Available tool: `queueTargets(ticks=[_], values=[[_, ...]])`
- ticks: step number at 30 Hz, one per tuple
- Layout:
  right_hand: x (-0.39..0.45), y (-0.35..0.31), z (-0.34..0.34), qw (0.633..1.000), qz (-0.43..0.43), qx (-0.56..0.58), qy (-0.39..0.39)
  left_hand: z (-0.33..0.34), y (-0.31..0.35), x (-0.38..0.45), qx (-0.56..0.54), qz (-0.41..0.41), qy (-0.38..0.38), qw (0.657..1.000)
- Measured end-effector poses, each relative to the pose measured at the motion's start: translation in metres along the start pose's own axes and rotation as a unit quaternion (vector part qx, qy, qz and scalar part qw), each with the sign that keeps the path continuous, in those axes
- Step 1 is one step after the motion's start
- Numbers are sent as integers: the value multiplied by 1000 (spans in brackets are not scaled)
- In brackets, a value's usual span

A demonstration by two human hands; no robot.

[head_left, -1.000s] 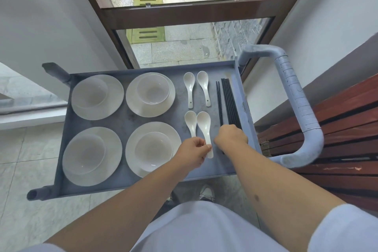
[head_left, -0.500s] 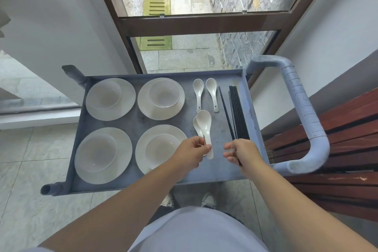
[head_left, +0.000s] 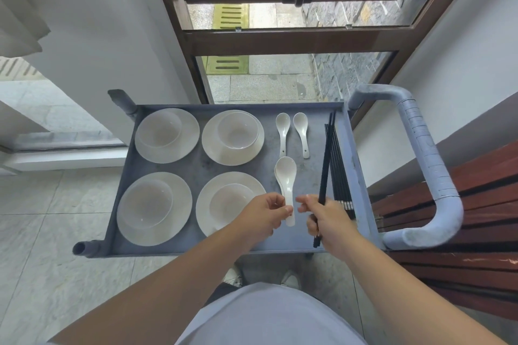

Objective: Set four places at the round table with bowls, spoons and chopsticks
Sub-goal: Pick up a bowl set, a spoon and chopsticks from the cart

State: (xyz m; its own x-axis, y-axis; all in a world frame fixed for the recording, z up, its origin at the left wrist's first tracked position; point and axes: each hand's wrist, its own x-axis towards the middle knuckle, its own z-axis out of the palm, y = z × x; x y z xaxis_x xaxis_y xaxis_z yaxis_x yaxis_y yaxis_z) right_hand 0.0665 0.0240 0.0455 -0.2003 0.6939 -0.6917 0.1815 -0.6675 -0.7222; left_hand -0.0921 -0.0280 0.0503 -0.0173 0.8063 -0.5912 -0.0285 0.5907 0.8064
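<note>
My left hand [head_left: 266, 211] pinches the handles of two stacked spoons [head_left: 286, 179], bowls pointing away, tips just over the cart tray [head_left: 302, 244]. My right hand [head_left: 326, 218] grips black chopsticks [head_left: 324, 171] near their lower end; looks like a pair, can't tell the exact count. Their far ends angle up and across the remaining chopsticks [head_left: 340, 176], which lie along the tray's right wall.

Risks, as I judge them:
- Stacked spoons are glazed and slick; a thumb-and-finger pinch w/ no support underneath could let the lower one slide out and chip on the tray.
- Chopsticks are held low, so most of the length is beyond my grip. They could scissor apart, or snag the loose ones and scatter them.
- Both hands are full, so there's nothing free to steady the four bowls [head_left: 234, 130], each on a plate [head_left: 253, 148], if the cart gets bumped.
- Two more spoons [head_left: 291, 131] and most chopsticks are left on the tray, so several trips are needed. Round table not in view.

Writing: none readable. Cart handle [head_left: 426, 154] has faint ring marks, no text or brand.
</note>
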Motion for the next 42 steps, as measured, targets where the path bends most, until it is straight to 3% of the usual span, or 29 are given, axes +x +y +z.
queueTargets(ticks=[5, 10, 13, 16, 18, 24, 31, 38, 42], values=[[5, 2, 20, 995, -4, 4, -96, -3, -3, -4, 14, 22, -28, 999], [12, 6, 48, 998, -20, -35, -44, -15, -9, -12, 17, 8, 0, 1000], [22, 8, 57, 1000, -5, -28, 7, -39, -24, -20, 35, -10, 125, 991], [32, 11, 60, 1000, 18, 6, 0, -71, -49, -34, 95, -20, 312, 945], [36, 12, 62, 1000, 24, -9, -1, -88, -62, -40, 91, -64, 368, 923], [49, 19, 70, 984, -14, -164, 68, -94, -75, -28, 20, -181, 318, 930], [56, 26, 81, 968, -26, -220, 122, -86, -61, -19, 2, -180, 297, 938], [65, 31, 90, 923, -35, -361, 132, -90, -55, -15, 0, -189, 255, 948], [63, 32, 90, 914, -33, -380, 139, -94, -51, -15, -10, -204, 255, 945]])
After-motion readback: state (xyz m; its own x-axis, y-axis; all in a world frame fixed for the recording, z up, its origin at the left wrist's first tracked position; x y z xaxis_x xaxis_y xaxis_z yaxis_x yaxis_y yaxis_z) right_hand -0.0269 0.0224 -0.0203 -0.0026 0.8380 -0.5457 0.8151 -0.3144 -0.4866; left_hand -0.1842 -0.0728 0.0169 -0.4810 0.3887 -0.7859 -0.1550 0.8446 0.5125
